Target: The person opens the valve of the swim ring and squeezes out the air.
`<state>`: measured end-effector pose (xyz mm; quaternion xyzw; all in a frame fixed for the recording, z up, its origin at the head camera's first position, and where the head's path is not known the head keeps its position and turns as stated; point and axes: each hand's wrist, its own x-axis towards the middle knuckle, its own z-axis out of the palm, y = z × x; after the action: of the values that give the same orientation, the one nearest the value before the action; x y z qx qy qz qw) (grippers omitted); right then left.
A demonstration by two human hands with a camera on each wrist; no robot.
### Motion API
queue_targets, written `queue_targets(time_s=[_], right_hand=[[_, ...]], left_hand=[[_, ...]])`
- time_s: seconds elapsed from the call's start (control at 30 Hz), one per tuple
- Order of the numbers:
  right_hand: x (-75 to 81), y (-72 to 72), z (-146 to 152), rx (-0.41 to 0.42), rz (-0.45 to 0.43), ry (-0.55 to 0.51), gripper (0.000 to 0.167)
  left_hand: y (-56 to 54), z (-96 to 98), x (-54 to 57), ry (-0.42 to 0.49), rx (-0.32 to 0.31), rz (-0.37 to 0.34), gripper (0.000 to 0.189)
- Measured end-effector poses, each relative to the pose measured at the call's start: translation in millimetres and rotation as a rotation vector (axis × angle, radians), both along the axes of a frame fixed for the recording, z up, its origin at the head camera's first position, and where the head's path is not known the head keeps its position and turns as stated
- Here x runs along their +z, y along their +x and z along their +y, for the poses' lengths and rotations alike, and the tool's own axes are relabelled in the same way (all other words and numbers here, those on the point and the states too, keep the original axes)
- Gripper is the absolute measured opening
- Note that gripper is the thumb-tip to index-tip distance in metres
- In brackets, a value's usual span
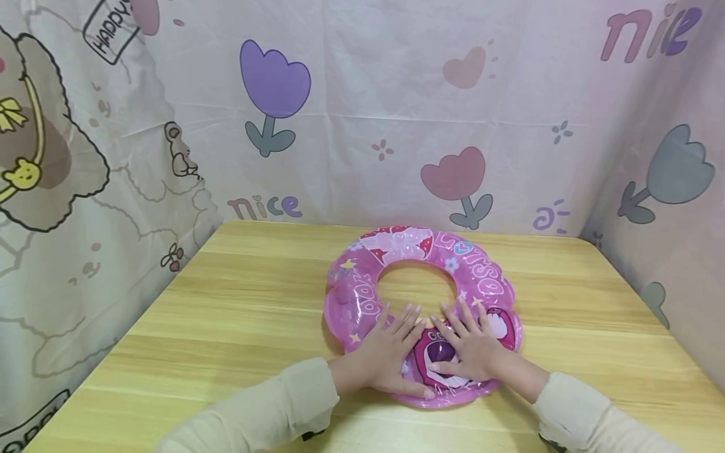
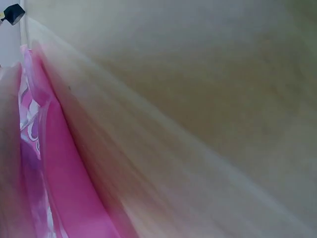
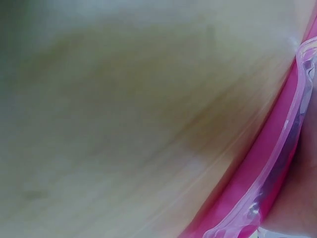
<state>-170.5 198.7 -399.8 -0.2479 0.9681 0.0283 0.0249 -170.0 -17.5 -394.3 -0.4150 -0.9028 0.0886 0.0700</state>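
A pink inflatable swim ring [image 1: 406,242] lies flat on the table, printed with a bear face, stars, flowers and lettering. Its near side is under both hands. My left hand [image 1: 387,355] rests on the near left part with fingers spread and the thumb toward the front edge. To its right, my right hand [image 1: 472,346] lies spread over the bear print, partly hiding it. In the left wrist view the ring's pink edge [image 2: 74,183] runs beside the hand. The right wrist view shows the ring's edge [image 3: 257,158] along the right, close to the palm.
The light wood table [image 1: 226,314] reaches back to a printed cloth [image 1: 362,75] hung behind it, with another cloth side [image 1: 113,176] at the left. Table wood shows through the ring's hole. Beige sleeves [image 1: 283,402] cover both forearms.
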Motion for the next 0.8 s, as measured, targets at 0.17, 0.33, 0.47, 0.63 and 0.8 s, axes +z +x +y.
queue_targets(time_s=[0.17,0.33,0.47,0.63,0.8], right_hand=[[-0.3,0.6,1.1,0.008,0.018,-0.015,0.087],[0.0,1.0,1.8,0.010,0.023,-0.016,0.086],[0.5,1.6,1.4,0.013,0.016,-0.027,0.087],[1.7,1.5,1.3,0.008,0.013,-0.018,0.087],[2.0,1.6,1.0,0.012,0.015,-0.022,0.087]], left_hand=[[0.4,1.5,-1.8,-0.047,0.022,-0.020,0.106],[1.3,2.2,-1.7,-0.085,0.029,-0.016,0.105],[2.5,3.4,1.4,-0.121,0.044,-0.014,0.107],[2.6,5.0,0.5,-0.152,0.058,-0.010,0.107],[2.2,5.8,-4.4,-0.177,0.060,0.006,0.108]])
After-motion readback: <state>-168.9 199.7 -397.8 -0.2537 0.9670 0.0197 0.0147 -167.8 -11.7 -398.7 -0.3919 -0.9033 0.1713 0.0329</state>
